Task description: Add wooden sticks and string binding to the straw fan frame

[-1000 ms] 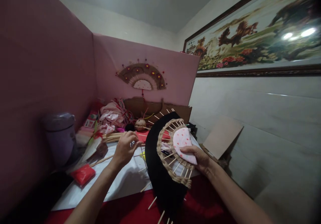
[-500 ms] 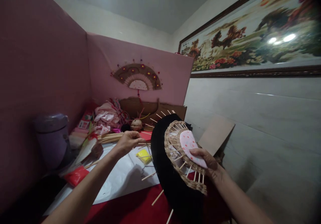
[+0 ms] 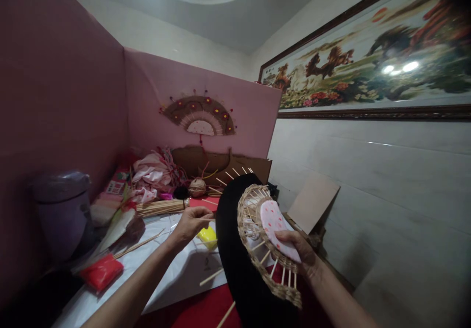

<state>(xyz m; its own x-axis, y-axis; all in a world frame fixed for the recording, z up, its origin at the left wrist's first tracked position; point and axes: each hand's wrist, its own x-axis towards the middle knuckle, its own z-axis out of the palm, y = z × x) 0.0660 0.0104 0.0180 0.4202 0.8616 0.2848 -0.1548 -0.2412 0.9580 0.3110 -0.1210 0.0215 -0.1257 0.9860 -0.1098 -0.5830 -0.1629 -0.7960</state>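
Pink partition [image 3: 158,73] across background, framed picture [image 3: 331,75] at upper right. Just brought left hand [image 3: 189,226] partly over yellow packet [image 3: 208,238], pinching what looks like stick [image 3: 206,219] beside black band [image 3: 230,249] of fan [image 3: 247,243], lower centre; seemingly busy there now. Gripping fan by dotted pink panel [image 3: 272,218] with right hand [image 3: 300,249]. Below: white sheet [image 3: 167,286], red cloth [image 3: 198,311].

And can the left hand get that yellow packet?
Probably yes. The left hand looks close to the yellow packet, with just a thin stick seeming to cross in front.
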